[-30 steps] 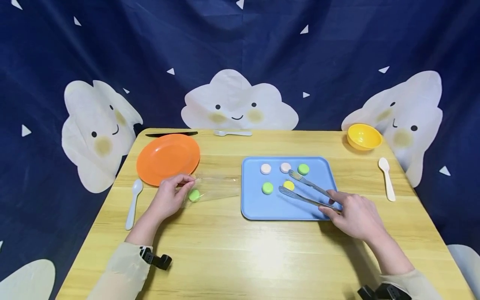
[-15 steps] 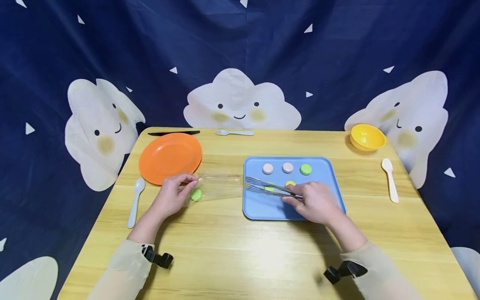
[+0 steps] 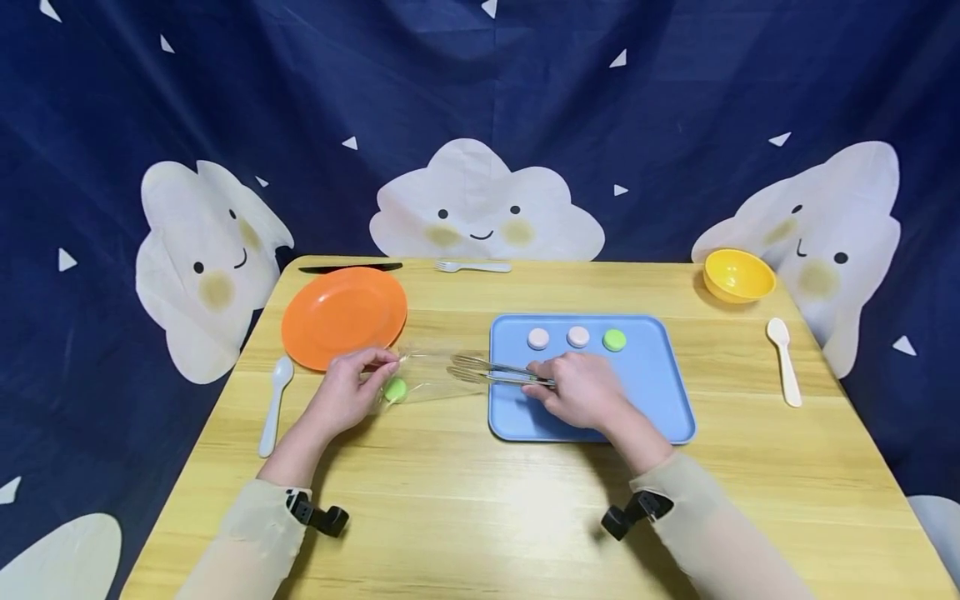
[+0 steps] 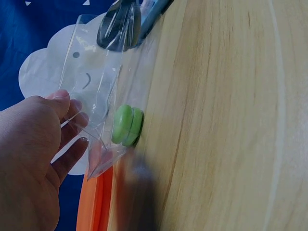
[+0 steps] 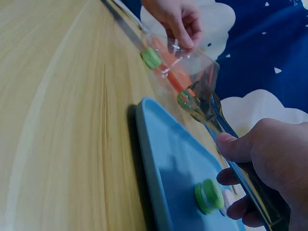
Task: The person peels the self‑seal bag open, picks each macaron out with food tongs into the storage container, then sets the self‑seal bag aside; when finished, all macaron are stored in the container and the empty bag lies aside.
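My left hand (image 3: 348,392) pinches the edge of a clear plastic bag (image 4: 103,113) lying left of the blue tray (image 3: 652,404). Inside the bag, near those fingers, is a green macaron (image 4: 127,125). My right hand (image 3: 581,387) grips metal tongs (image 3: 498,380) above the tray, their tips over the far end of the bag. Whether the tips hold anything is hard to tell. Two pale pink macarons (image 3: 537,338) and a green macaron (image 3: 614,339) sit along the tray's back. In the right wrist view another green macaron (image 5: 209,196) shows on the tray.
An orange plate (image 3: 345,317) lies behind the left hand, a black knife (image 3: 351,267) past it. A pale blue spoon (image 3: 277,407) is at left. A white fork (image 3: 474,267) lies at the back. On the right are a yellow bowl (image 3: 738,275) and a white spoon (image 3: 784,362).
My right hand has moved left across the tray with the tongs, bringing their tips from the yellow macaron to the bag. The tongs' arms are closer together. My left hand keeps its place.
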`<state>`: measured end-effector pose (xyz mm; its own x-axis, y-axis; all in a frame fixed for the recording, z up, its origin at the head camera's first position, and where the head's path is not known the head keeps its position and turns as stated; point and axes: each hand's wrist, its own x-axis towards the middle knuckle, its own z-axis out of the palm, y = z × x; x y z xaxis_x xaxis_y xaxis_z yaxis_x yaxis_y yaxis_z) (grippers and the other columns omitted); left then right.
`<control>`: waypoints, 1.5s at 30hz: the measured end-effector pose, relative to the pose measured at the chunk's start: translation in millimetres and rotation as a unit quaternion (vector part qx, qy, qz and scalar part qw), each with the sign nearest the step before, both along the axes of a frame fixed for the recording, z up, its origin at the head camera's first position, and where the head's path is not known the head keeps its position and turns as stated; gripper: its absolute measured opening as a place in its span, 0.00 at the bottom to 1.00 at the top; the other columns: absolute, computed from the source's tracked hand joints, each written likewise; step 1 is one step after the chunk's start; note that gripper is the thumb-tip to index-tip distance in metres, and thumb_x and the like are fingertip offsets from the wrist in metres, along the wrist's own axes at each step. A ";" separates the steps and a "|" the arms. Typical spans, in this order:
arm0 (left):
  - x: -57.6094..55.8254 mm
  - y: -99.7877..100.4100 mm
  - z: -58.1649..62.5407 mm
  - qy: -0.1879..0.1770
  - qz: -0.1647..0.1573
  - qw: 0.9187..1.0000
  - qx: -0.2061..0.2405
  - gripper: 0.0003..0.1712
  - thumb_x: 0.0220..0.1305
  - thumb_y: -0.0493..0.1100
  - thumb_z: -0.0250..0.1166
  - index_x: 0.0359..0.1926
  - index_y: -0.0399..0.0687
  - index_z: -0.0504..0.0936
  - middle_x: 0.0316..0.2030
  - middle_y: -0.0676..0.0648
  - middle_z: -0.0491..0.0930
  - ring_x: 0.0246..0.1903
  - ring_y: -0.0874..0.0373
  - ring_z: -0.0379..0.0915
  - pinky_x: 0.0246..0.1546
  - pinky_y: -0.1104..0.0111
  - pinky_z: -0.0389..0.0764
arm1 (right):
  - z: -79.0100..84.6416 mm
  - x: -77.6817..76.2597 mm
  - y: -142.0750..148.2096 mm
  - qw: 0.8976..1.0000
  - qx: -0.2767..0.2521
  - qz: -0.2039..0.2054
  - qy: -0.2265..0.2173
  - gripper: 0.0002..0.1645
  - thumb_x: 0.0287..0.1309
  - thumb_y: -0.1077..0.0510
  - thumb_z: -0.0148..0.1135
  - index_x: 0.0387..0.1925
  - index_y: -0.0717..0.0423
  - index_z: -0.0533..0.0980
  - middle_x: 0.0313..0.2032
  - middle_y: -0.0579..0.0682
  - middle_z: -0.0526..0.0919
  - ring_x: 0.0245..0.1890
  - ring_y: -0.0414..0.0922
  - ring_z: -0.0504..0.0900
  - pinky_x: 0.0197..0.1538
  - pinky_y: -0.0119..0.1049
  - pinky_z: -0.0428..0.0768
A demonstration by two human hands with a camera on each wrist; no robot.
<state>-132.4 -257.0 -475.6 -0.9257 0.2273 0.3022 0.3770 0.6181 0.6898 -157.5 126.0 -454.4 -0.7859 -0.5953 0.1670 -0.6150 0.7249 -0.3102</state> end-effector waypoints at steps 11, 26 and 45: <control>-1.4 5.7 1.4 0.013 -0.017 1.000 0.002 0.05 0.72 0.32 0.70 0.45 0.41 0.89 0.42 0.51 0.89 0.45 0.57 0.84 0.45 0.61 0.88 | -4.7 -15.5 -36.1 0.999 0.009 0.026 -0.037 0.24 0.67 0.39 0.70 0.55 0.49 0.88 0.39 0.47 0.91 0.31 0.44 0.85 0.25 0.43 0.78; 4.6 6.7 -4.3 0.040 -0.023 0.999 0.009 0.05 0.69 0.31 0.72 0.43 0.41 0.89 0.45 0.50 0.89 0.48 0.52 0.85 0.48 0.56 0.88 | -5.0 -16.3 -63.3 0.996 0.014 0.063 -0.065 0.25 0.67 0.37 0.69 0.57 0.47 0.87 0.46 0.47 0.91 0.40 0.47 0.88 0.36 0.49 0.85; 12.8 -2.4 -7.8 0.039 -0.015 0.999 0.002 0.05 0.70 0.31 0.71 0.44 0.42 0.89 0.45 0.49 0.88 0.49 0.52 0.85 0.48 0.59 0.88 | -14.0 -3.2 -82.7 0.995 0.024 0.091 -0.032 0.20 0.70 0.39 0.68 0.27 0.41 0.73 0.17 0.39 0.71 0.21 0.43 0.74 0.21 0.41 0.70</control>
